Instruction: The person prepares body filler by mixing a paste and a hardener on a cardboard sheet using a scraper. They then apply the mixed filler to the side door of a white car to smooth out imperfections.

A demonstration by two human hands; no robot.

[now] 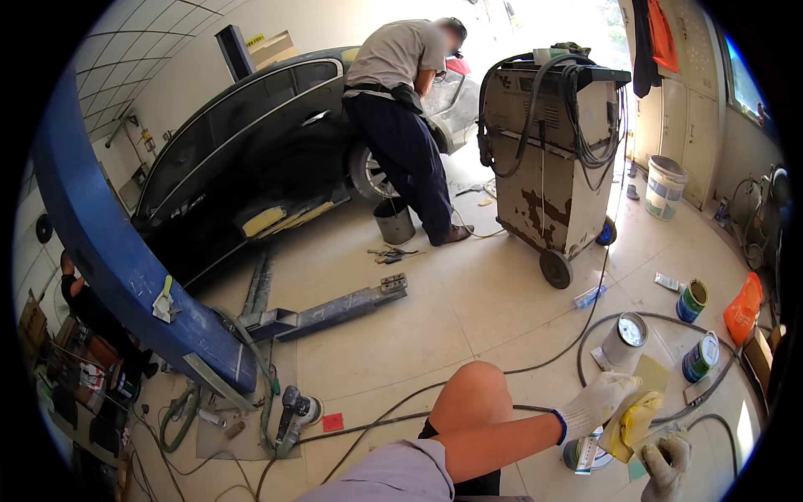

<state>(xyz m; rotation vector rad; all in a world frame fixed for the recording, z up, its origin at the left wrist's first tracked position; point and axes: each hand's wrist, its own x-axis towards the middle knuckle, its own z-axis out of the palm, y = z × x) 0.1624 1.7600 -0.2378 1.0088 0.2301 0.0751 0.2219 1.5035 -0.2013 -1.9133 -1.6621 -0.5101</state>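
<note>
My left hand [595, 407], in a white knit glove with a blue cuff, reaches across to the lower right. Its fingers close on the edge of a flat tan putty board [651, 381]. A thick lump of yellow putty [633, 422] lies on the board and hangs at its lower edge. Just right of and below it is my right hand [667, 467], also gloved, with fingers curled; what they hold, if anything, is hidden. Under the putty stands a can [575, 456], partly covered by my left hand and a white-and-red packet [588, 452].
Several cans, including an open silver tin [626, 338] and a green can [693, 299], stand right. Hoses [535, 368] cross the floor. A wheeled machine [544, 159], a bending person [393, 125], a black car [251, 159], a blue lift post [134, 226] and a sander [294, 412] surround me.
</note>
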